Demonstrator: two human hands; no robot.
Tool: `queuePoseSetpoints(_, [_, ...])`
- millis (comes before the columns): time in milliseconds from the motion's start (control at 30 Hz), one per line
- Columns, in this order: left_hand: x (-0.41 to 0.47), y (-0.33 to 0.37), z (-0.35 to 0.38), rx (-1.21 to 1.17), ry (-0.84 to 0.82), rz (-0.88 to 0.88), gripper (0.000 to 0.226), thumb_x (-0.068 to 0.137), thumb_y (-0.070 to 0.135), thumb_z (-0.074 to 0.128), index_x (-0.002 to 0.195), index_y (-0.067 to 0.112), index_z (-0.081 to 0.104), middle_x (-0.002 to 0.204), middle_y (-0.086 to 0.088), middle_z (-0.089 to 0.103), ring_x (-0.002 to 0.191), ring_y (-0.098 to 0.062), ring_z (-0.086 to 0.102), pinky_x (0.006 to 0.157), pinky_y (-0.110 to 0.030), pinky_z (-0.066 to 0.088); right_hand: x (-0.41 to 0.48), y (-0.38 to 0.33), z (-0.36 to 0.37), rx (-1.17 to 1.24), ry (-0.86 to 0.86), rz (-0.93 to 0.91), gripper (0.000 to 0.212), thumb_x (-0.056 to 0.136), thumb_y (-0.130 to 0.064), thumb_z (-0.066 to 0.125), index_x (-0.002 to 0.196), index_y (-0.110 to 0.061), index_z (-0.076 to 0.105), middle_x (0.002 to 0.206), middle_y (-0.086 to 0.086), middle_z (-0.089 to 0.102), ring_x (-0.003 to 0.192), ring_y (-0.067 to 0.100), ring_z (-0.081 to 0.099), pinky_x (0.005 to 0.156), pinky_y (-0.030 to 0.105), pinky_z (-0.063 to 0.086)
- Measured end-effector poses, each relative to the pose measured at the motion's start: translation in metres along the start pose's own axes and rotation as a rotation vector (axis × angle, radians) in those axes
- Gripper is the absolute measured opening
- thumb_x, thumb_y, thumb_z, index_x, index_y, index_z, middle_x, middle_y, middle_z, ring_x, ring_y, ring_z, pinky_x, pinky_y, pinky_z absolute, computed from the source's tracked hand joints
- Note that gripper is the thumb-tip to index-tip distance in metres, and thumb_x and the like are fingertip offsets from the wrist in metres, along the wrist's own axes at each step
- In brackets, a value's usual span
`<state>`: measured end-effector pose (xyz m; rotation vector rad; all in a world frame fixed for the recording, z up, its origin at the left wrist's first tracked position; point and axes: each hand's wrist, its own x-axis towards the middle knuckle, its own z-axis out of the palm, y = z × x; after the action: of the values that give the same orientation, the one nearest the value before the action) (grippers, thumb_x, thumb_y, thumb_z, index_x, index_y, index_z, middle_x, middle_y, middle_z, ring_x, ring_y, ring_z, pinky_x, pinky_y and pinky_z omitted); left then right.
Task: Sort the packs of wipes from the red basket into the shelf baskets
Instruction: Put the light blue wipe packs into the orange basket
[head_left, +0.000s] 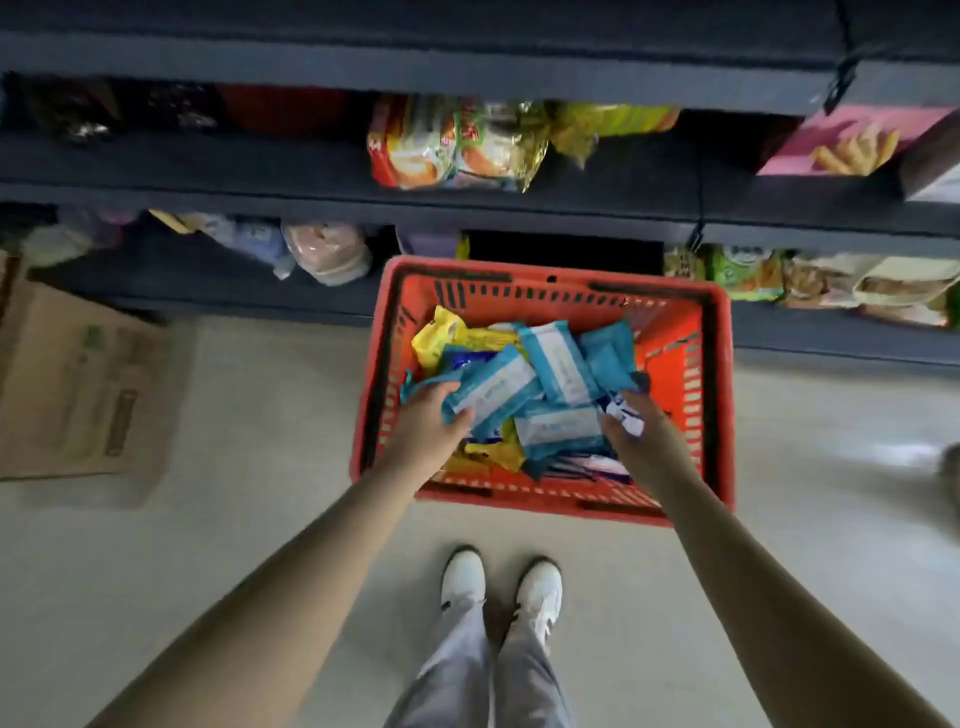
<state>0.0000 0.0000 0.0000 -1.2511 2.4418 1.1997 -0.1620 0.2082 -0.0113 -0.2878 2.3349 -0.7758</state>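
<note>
**Both hands down in the red basket, each on a soft pack**

The person's white shoes (465, 577) stand just short of the red basket (545, 506), which sits on the floor against the shelving. The left hand (428, 423) curls thumb and fingers round the near end of a teal pack (493, 395) on top of the heap. The right hand (641, 421) pinches a smaller white-and-blue pack (623, 413) near the basket's right wall, though blur hides exactly how the fingers lie.

These packs look light, pliant and slick-filmed, so a grip across the flat faces should hold better than a corner pinch. Yellow packs (436, 338) lie jumbled among the rest.

The basket rim is the edge to clear on lifting. Open floor lies on either side, and a cardboard box (78, 384) sits well to the left. Beyond, dark shelves (467, 208) carry snack bags (452, 145); no shelf basket shows plainly.
</note>
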Motion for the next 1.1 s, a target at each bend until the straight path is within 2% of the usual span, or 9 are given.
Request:
queuePoseSetpoints(133, [0.045, -0.011, 0.029, 0.106, 0.023, -0.008, 0.059, 0.089, 0.047, 0.059, 0.140, 0.020, 0.047, 0.137, -0.005, 0.054, 0.126, -0.026, 0.048, 0.103, -0.038, 0.040, 0.042, 0.007, 0.015, -0.041, 0.106, -0.050, 0.042, 0.090, -0.030, 0.062, 0.128, -0.015, 0.056, 0.123, 0.009, 0.058, 0.112, 0.030, 0.056, 0.091, 0.034, 0.045])
queuePoseSetpoints(233, [0.057, -0.016, 0.042, 0.283, 0.042, -0.025, 0.060, 0.086, 0.058, 0.056, 0.138, 0.028, 0.048, 0.141, 0.003, 0.048, 0.129, -0.025, 0.039, 0.102, -0.041, 0.030, 0.060, 0.009, 0.024, -0.221, 0.147, -0.008, 0.047, 0.088, -0.046, 0.059, 0.132, -0.032, 0.054, 0.134, 0.002, 0.049, 0.122, 0.032, 0.045, 0.103, 0.045, 0.035])
queuePoseSetpoints(300, [0.059, -0.017, 0.044, 0.293, 0.073, -0.004, 0.060, 0.083, 0.061, 0.058, 0.133, 0.029, 0.053, 0.138, 0.006, 0.050, 0.126, -0.023, 0.039, 0.098, -0.040, 0.029, 0.070, 0.005, 0.025, -0.327, 0.132, 0.005, 0.046, 0.086, -0.053, 0.057, 0.130, -0.039, 0.054, 0.137, -0.002, 0.047, 0.125, 0.031, 0.039, 0.104, 0.047, 0.030])
queuePoseSetpoints(467, [0.060, -0.017, 0.042, 0.266, 0.111, -0.005, 0.051, 0.077, 0.061, 0.064, 0.116, 0.029, 0.062, 0.121, 0.009, 0.059, 0.117, -0.022, 0.045, 0.093, -0.039, 0.028, 0.083, -0.003, 0.034, -0.420, 0.056, -0.045, 0.049, 0.085, -0.064, 0.053, 0.127, -0.039, 0.057, 0.133, -0.007, 0.052, 0.121, 0.029, 0.037, 0.095, 0.045, 0.030])
queuePoseSetpoints(633, [0.057, -0.017, 0.036, 0.215, 0.098, -0.030, 0.046, 0.079, 0.055, 0.066, 0.112, 0.024, 0.061, 0.112, 0.004, 0.061, 0.114, -0.022, 0.047, 0.096, -0.039, 0.029, 0.089, -0.006, 0.051, -0.389, 0.038, 0.042, 0.063, 0.080, -0.072, 0.047, 0.129, -0.032, 0.051, 0.121, -0.002, 0.065, 0.123, 0.032, 0.040, 0.100, 0.051, 0.030])
queuePoseSetpoints(733, [0.057, -0.024, 0.036, 0.185, 0.081, -0.014, 0.048, 0.078, 0.057, 0.066, 0.110, 0.023, 0.060, 0.109, 0.004, 0.063, 0.108, -0.021, 0.053, 0.097, -0.043, 0.039, 0.094, -0.009, 0.051, -0.306, 0.016, 0.116, 0.064, 0.076, -0.070, 0.057, 0.128, -0.033, 0.052, 0.121, -0.002, 0.064, 0.125, 0.031, 0.038, 0.101, 0.051, 0.029])
queuePoseSetpoints(833, [0.053, -0.028, 0.033, 0.189, 0.062, 0.048, 0.047, 0.078, 0.059, 0.063, 0.106, 0.022, 0.059, 0.102, 0.005, 0.066, 0.096, -0.017, 0.061, 0.081, -0.046, 0.052, 0.094, -0.015, 0.049, -0.246, -0.018, 0.181, 0.058, 0.072, -0.064, 0.068, 0.121, -0.037, 0.052, 0.123, -0.005, 0.061, 0.121, 0.026, 0.038, 0.098, 0.047, 0.027])
queuePoseSetpoints(967, [0.044, -0.028, 0.031, 0.319, 0.086, 0.055, 0.046, 0.085, 0.059, 0.056, 0.114, 0.022, 0.057, 0.108, 0.003, 0.064, 0.098, -0.019, 0.060, 0.073, -0.037, 0.053, 0.081, -0.012, 0.052, -0.280, 0.006, 0.107, 0.040, 0.082, -0.055, 0.063, 0.116, -0.039, 0.051, 0.123, -0.005, 0.059, 0.121, 0.026, 0.042, 0.099, 0.046, 0.024])
queuePoseSetpoints(1100, [0.039, -0.029, 0.031, 0.283, 0.028, -0.072, 0.058, 0.089, 0.059, 0.050, 0.133, 0.021, 0.047, 0.123, -0.003, 0.058, 0.111, -0.024, 0.056, 0.080, -0.039, 0.052, 0.083, -0.009, 0.046, -0.225, -0.030, 0.115, 0.062, 0.079, -0.053, 0.069, 0.133, -0.035, 0.044, 0.113, -0.011, 0.064, 0.120, 0.024, 0.045, 0.098, 0.047, 0.026])
